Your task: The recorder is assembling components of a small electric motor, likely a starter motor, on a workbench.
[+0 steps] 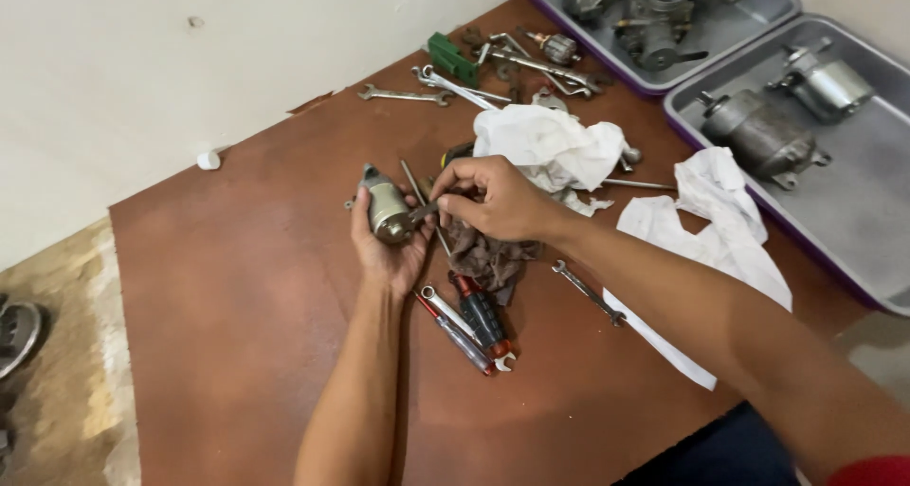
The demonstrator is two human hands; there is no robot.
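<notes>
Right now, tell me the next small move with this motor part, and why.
Probably steady it and turn the tool: the left hand cradles the small metal motor, and the right hand presses a thin tool against its end.

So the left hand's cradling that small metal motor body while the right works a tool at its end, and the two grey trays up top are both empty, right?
Not quite: the head view shows both grey trays holding metal parts. The rest stands: the left hand cradles the small motor body while the right hand works a tool at its end.

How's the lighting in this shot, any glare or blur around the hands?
Head view: soft, even light; faint shadows under the left hand and right hand; slight sheen on the metal cylinder; hands reasonably sharp, frame edges stretched by the wide lens.
</notes>
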